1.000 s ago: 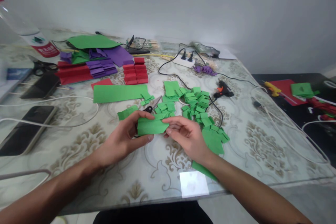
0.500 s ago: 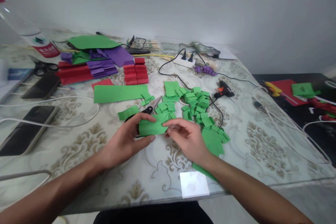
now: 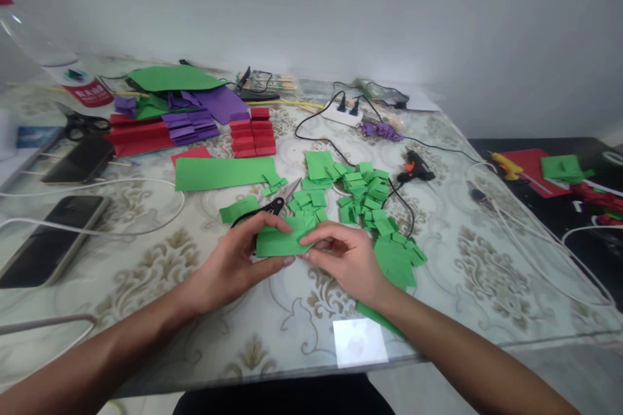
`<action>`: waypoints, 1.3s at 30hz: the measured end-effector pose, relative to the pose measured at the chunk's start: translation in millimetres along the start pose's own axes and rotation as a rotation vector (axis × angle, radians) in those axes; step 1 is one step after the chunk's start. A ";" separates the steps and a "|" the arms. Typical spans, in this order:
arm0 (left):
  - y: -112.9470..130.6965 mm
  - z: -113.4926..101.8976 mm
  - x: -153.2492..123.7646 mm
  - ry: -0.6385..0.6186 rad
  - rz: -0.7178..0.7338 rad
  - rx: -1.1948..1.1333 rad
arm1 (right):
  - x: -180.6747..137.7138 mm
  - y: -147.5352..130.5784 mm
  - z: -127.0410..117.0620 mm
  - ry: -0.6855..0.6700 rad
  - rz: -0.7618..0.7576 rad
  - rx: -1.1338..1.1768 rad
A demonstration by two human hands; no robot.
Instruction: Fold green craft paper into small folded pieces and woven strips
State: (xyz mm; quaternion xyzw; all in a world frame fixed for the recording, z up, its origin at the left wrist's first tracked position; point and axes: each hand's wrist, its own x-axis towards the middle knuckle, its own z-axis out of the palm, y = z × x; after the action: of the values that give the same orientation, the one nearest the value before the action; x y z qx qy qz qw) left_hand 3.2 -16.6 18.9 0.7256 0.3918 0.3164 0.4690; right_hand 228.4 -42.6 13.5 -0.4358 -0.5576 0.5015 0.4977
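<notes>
A small green paper piece (image 3: 277, 243) is held between both hands above the near part of the table. My left hand (image 3: 238, 256) pinches its left side, forefinger along the top and thumb below. On its right end, the thumb and forefinger of my right hand (image 3: 343, 256) close on the paper. Just behind my left fingers lie black-handled scissors (image 3: 277, 205), their blades pointing away to the right and their handles partly covered. Folded green paper pieces (image 3: 365, 191) lie heaped beyond my right hand, and a long green paper strip (image 3: 224, 174) lies behind my left one.
A glue gun (image 3: 415, 167) lies right of the heap, its cord curving beside it. White cables cross both table sides. Phones (image 3: 53, 240), a bottle (image 3: 73, 71), and red folded paper (image 3: 253, 133) stand or lie to the left. A power strip (image 3: 342, 115) sits at the back.
My right thumb and fingers have shifted slightly left along the green paper, which now sits a little flatter and lower. The things on the table stay as they were.
</notes>
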 end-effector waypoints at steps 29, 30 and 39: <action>-1.0 2.6 -4.0 0.255 -0.031 -0.069 | -3.8 -5.5 3.5 0.124 0.066 0.000; -1.5 2.9 -3.7 0.261 -0.033 -0.065 | -3.7 -5.5 3.6 0.126 0.070 0.005; -2.6 10.0 3.3 0.356 -0.014 -0.162 | -3.2 -3.5 5.3 0.107 0.107 0.133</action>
State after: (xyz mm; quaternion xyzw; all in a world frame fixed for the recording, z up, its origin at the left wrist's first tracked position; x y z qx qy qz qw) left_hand 12.4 -17.5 13.2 0.6153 0.4469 0.4668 0.4515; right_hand 223.6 -46.8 16.6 -0.4573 -0.4715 0.5392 0.5271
